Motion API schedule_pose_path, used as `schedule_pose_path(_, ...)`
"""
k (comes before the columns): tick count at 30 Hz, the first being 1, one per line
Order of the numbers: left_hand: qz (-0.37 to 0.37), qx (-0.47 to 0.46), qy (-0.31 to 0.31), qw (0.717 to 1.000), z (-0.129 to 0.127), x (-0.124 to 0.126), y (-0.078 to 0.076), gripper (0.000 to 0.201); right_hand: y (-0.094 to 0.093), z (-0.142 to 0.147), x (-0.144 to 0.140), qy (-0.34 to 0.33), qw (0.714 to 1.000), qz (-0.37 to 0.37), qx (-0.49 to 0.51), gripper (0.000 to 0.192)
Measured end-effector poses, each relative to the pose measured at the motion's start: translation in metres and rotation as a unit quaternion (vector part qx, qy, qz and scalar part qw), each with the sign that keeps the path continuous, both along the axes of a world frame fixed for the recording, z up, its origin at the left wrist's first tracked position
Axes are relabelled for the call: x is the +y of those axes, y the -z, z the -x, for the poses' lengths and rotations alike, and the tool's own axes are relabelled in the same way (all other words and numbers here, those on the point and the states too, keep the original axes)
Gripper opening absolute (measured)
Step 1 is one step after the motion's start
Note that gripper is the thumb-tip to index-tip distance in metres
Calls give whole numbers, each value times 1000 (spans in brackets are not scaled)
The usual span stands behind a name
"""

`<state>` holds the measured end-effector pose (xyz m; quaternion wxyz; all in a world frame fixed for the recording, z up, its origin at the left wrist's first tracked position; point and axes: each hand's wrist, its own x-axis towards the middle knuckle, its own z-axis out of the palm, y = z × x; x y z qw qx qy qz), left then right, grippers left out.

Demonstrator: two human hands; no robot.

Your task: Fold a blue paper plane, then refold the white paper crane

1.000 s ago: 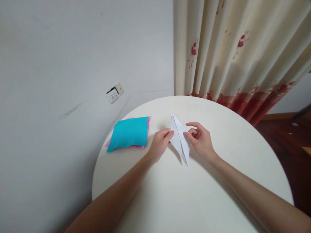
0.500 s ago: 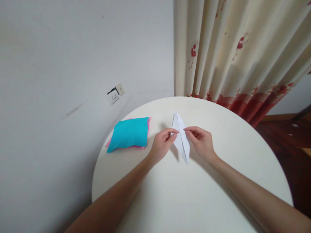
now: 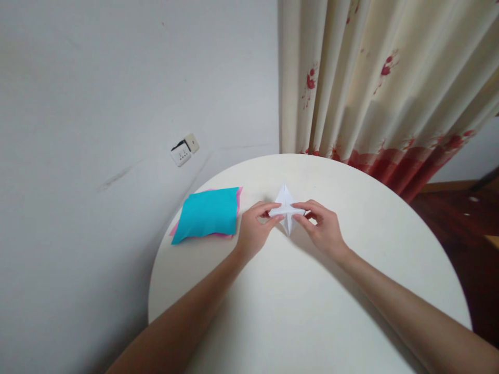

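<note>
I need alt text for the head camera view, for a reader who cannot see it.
Two bare hands, left hand and right hand, pinch a folded white paper between them over a round white table. A stack of blue and pink paper lies to the left; a flowered curtain hangs behind.

White folded paper (image 3: 286,203), cyan sheets (image 3: 208,212)

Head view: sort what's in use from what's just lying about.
In use:
left hand
right hand
white folded paper, pinched between both hands

Lying about:
blue and pink paper stack
round table
curtain
wall socket
</note>
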<state>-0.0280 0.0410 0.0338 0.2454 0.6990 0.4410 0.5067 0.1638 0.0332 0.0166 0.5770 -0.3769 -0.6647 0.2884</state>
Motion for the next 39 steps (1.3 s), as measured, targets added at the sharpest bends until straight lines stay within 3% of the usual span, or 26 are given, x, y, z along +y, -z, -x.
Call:
schedule_pose_path(4, -62, 17, -41, 997, 0, -2, -3, 10, -4, -1, 1, 38, 999, -14, -8, 15)
schedule_pose_path(6, -53, 5, -20, 998, 0, -3, -5, 8, -6, -2, 1, 45, 999, -13, -4, 17)
schedule_pose_path(12, 88, 10, 75, 993, -4, -12, -13, 15, -10, 1, -4, -28, 999, 38, -2, 19)
schedule_pose_path(20, 195, 3, 137, 971, -3, -11, -7, 28, -8, 14, -10, -27, 980, 179, 79, 29)
schedule_pose_path(22, 218, -24, 122, 968, -3, -9, -4, 28, -7, 15, -10, -31, 975, 201, 90, 30)
schedule_pose_path(27, 251, -127, 28, 959, -5, -6, -3, 28, -10, 15, -13, -130, 948, 288, 27, 32)
schedule_pose_path(31, 296, -195, 69, 932, -2, -4, -5, 34, -12, 9, -12, -111, 947, 301, -10, 39)
schedule_pose_path(39, 317, -245, 118, 909, 1, 1, 2, 43, -15, 2, -2, -44, 954, 291, 57, 37)
